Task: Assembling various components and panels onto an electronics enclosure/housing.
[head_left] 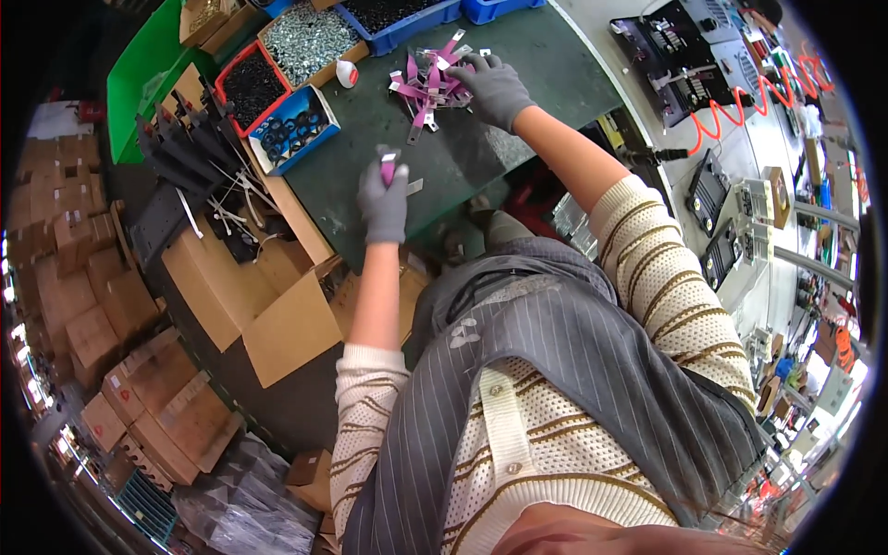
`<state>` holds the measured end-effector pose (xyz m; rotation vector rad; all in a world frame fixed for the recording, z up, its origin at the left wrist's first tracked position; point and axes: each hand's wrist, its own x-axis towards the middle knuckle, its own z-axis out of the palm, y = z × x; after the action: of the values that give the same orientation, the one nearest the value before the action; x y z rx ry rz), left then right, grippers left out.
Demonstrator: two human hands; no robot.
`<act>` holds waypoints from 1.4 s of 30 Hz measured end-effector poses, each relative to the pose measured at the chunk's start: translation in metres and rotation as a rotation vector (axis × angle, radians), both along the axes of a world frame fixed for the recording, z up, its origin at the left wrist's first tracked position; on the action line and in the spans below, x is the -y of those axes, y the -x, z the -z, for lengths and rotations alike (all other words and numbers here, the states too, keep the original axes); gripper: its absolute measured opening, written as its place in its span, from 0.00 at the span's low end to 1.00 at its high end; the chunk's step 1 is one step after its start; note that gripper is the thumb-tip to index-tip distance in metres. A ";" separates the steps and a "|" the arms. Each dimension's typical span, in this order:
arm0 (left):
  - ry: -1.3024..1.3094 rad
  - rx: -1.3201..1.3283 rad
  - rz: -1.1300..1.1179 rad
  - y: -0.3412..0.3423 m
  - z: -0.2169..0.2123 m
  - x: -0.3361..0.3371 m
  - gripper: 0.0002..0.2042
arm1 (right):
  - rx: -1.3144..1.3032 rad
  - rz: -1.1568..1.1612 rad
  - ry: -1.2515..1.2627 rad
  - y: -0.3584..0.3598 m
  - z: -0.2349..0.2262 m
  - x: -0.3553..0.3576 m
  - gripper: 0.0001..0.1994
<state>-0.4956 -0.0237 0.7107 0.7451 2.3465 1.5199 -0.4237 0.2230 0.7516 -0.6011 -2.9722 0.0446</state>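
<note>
1. The dark green table [481,139] carries open bins along its far edge
2. A blue bin [294,129] of black rings sits left of the hands
3. The pile of pink strips [427,81] lies mid-table
4. The gloved right hand [495,88] rests on that pile, fingers curled; what it grips, I cannot tell
5. The gloved left hand [384,203] pinches 1 pink strip [388,168] upright above the table's near edge

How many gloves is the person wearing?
2. One grey glove is on the left hand, pinching a pink strip. The other is on the right hand, resting on the pile of pink strips.
</note>
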 end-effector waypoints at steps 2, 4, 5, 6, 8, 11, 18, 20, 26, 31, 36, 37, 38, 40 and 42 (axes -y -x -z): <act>0.122 -0.079 0.007 0.010 -0.008 -0.038 0.17 | -0.040 -0.063 -0.060 0.004 0.008 -0.010 0.22; 0.155 -0.140 -0.050 0.019 -0.005 -0.068 0.18 | -0.172 -0.051 0.042 0.011 0.013 -0.022 0.22; 0.165 -0.144 -0.061 0.019 -0.004 -0.075 0.18 | -0.176 -0.061 0.052 0.012 0.016 -0.028 0.22; 0.244 -0.169 -0.016 0.020 -0.001 -0.086 0.18 | -0.022 -0.058 0.140 0.013 0.018 -0.037 0.21; 0.408 -0.226 0.030 0.024 0.012 -0.101 0.17 | 0.116 -0.113 0.252 0.011 0.024 -0.055 0.18; 0.406 -0.213 -0.061 0.029 0.031 -0.097 0.15 | -0.094 -0.188 0.294 0.002 0.020 -0.077 0.15; -0.376 0.721 -0.463 0.024 -0.017 -0.079 0.09 | -0.211 -0.116 0.906 -0.003 0.000 -0.113 0.13; -0.762 1.081 -0.497 0.020 -0.030 -0.073 0.08 | -0.255 -0.115 1.043 0.004 -0.012 -0.114 0.12; -0.921 1.242 -0.464 -0.002 -0.039 -0.080 0.12 | 0.158 -0.557 0.642 0.011 -0.003 -0.086 0.14; -0.417 0.945 -0.365 0.006 -0.062 -0.082 0.10 | 0.118 -0.625 0.377 0.016 0.016 -0.078 0.17; -0.334 0.624 0.015 0.044 -0.067 -0.082 0.12 | 0.145 -0.220 0.844 0.017 -0.020 -0.077 0.14; -0.343 0.630 0.024 0.048 -0.069 -0.082 0.12 | 0.018 -0.013 1.015 0.014 -0.024 -0.074 0.14; -0.304 0.595 0.038 0.051 -0.072 -0.081 0.12 | -0.043 0.024 0.973 0.011 -0.018 -0.069 0.17; -0.220 0.547 0.042 0.055 -0.071 -0.082 0.15 | 0.038 0.088 0.888 0.007 -0.012 -0.052 0.19; -0.207 0.474 0.030 0.052 -0.072 -0.088 0.15 | 0.211 0.123 0.638 0.006 0.001 -0.032 0.22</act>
<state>-0.5474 0.0645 0.7829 0.3988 1.8461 1.7188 -0.4294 0.2554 0.7510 -0.8941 -3.0842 1.0033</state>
